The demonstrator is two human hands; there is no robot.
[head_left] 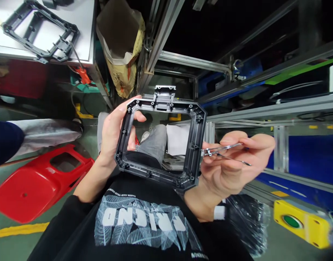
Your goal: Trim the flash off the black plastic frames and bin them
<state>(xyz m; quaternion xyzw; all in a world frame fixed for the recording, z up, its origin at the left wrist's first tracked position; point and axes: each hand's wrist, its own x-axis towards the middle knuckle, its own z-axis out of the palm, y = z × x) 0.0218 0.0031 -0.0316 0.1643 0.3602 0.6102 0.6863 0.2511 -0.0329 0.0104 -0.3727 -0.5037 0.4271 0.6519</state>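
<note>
My left hand (111,130) is closed around the left side of a black square plastic frame (195,145). The frame has cut corners, small screw bosses along its rim and a tab at the top. It is held up in front of my chest, and my fingers reach through its opening. My right hand (237,163) is closed on small metal nippers (223,149) with thin handles. Their jaws point left and lie close to the frame's right edge; I cannot tell whether they touch it.
A similar black frame (42,32) lies on the white table (84,21) at the upper left. Beside it stands a paper sack (123,72). A red stool (27,188) is at the left, near another person's leg (49,134). Metal racking (264,110) and a yellow button box (299,224) are at the right.
</note>
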